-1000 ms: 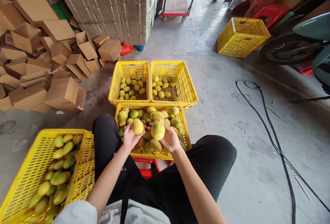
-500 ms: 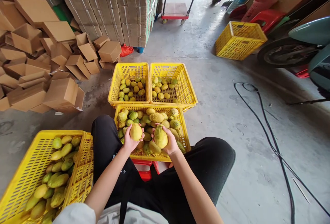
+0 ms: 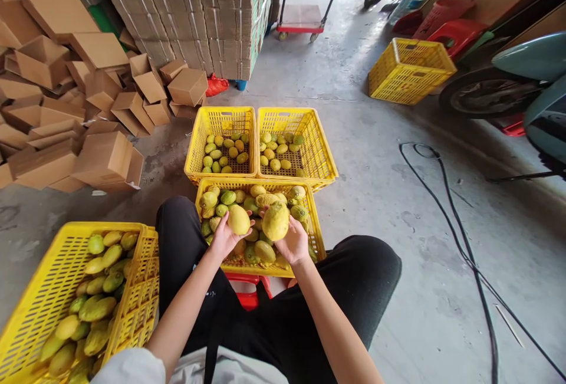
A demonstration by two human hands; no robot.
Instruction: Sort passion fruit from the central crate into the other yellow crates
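Note:
My left hand is closed around a smooth yellow lemon, its fingers behind and beside the fruit. A larger, bumpy yellow-green lemon rests in my right hand, which grips it from the right and below. Both hands are above the near yellow crate, which is full of green and yellow lemons, some long, some round. A loose lemon lies in that crate just under my right hand. The two held fruits are side by side with a small gap between them.
Two yellow crates with a layer of lemons stand beyond. Another lemon-filled crate is at my left. Cardboard boxes heap at left. A black cable, a yellow crate and a motorbike are at right.
Both lemons have been turned in the hands and raised slightly. The left one has moved a little to the right. My right hand's grip has shifted lower on its fruit.

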